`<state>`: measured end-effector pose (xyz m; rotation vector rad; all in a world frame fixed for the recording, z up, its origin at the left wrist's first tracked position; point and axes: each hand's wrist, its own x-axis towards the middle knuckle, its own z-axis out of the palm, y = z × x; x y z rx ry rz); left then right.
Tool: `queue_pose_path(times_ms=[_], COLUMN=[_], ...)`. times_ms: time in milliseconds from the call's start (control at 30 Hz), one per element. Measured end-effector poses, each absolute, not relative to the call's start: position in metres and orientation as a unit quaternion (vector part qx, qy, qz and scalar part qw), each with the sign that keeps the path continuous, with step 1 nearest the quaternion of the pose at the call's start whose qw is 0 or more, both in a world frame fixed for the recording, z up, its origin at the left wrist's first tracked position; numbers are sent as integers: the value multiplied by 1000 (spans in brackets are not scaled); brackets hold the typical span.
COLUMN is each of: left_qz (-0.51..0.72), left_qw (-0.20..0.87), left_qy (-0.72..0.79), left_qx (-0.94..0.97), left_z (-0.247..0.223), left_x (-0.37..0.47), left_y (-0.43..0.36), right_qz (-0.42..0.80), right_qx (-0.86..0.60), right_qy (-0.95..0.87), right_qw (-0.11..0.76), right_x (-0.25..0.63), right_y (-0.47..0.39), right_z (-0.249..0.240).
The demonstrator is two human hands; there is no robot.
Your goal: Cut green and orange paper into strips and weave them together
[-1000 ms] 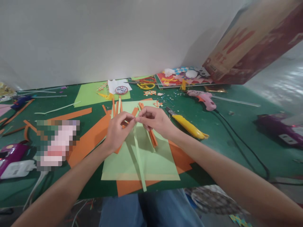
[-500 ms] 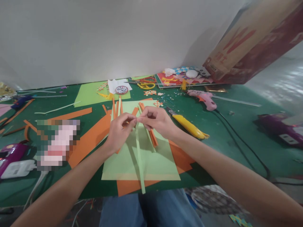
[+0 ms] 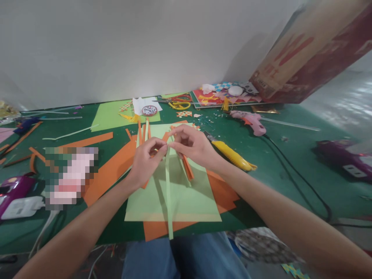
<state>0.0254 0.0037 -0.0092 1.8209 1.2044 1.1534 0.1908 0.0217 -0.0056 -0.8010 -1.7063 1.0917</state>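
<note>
A long pale green paper strip (image 3: 168, 193) hangs from the pinched thumb and index finger of my left hand (image 3: 147, 161). My right hand (image 3: 194, 145) is close beside it, thumb tip by the strip's top end and index finger raised apart from the thumb. Beneath both hands lies a light green paper sheet (image 3: 192, 201). Orange paper strips (image 3: 188, 168) and a thin green strip (image 3: 184, 174) rest on it below my right hand, partly covered. More orange and green strips (image 3: 143, 131) stick out beyond my left hand.
Orange paper (image 3: 113, 170) lies under and left of the sheet. A yellow utility knife (image 3: 232, 155) and a pink glue gun (image 3: 250, 121) with a trailing cord are to the right. Yellow-handled scissors (image 3: 180, 105) lie at the back. A purple device (image 3: 17, 190) stands left.
My right index finger has lifted away from the thumb, opening the earlier pinch. The strip's lower end has swung slightly left. My left hand keeps its pinch.
</note>
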Motion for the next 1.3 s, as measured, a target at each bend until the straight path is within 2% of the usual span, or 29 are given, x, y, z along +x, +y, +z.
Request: queue_pose_path(times_ms=[233, 400, 800, 1300], left_qz=[440, 442, 437, 424], left_qw=[349, 361, 356, 256], left_qy=[463, 462, 462, 431], left_qx=[686, 678, 684, 754], left_z=[-8, -8, -8, -9], left_x=[26, 27, 26, 24], left_y=[4, 4, 3, 2], right_qz=[419, 438, 468, 522], right_qx=[-335, -340, -340, -332], right_qy=[-712, -715, -693, -688], right_qw=[452, 426, 430, 379], right_x=[195, 194, 194, 193], right_y=[23, 23, 24, 25], right_z=[-2, -2, -3, -2])
